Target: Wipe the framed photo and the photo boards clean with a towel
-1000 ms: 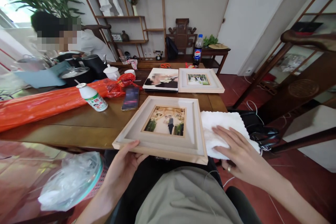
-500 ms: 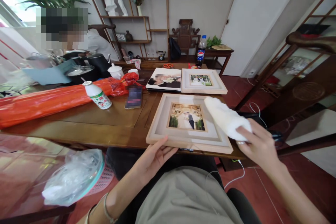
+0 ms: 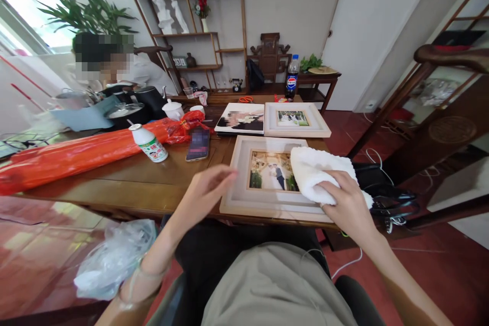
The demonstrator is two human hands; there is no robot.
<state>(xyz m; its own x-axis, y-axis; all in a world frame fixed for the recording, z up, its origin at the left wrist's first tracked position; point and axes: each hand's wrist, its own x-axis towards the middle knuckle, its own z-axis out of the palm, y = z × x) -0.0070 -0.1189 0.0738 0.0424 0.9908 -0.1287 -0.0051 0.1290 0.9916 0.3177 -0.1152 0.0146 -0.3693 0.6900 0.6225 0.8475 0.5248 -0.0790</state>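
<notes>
A pale wooden picture frame with a photo in it lies flat on the brown table in front of me. My right hand presses a white folded cloth onto the frame's right side, fingers closed over it. My left hand hovers at the frame's left edge, blurred by motion, fingers loosely curled and holding nothing I can see.
Behind the frame lie a second framed photo and a photo print. A phone, a small white bottle and a long orange plastic bag sit to the left. Another person sits at the far left. A black bag hangs at the right.
My right hand lowered the cloth from above the frame onto its right side. My left hand let go of the frame's front edge and rose to its left edge.
</notes>
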